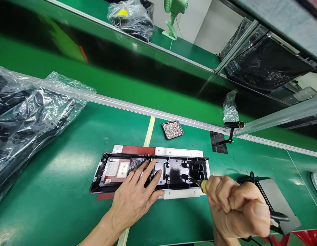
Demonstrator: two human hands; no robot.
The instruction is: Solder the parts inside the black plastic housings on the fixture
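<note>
A long black plastic housing (177, 175) with a rectangular opening lies on a red and white fixture (138, 149). My left hand (135, 193) rests on the middle of this housing, fingers spread and palm down. In my right hand (235, 205) is a corded soldering iron (203, 187) with a yellow collar, its handle wrapped by my closed fingers. The metal tip points left and down at the right part of the housing, near small posts. Whether it touches the plastic, I cannot tell. My fingers hide most of the handle.
A small black tray (164, 132) of tiny metal pieces sits behind the fixture. A black tube holder (232, 125) stands at the rail, and a grey box (278, 198) lies at right. Plastic-wrapped black parts (32, 116) occupy the left. A green fan (171, 20) stands behind.
</note>
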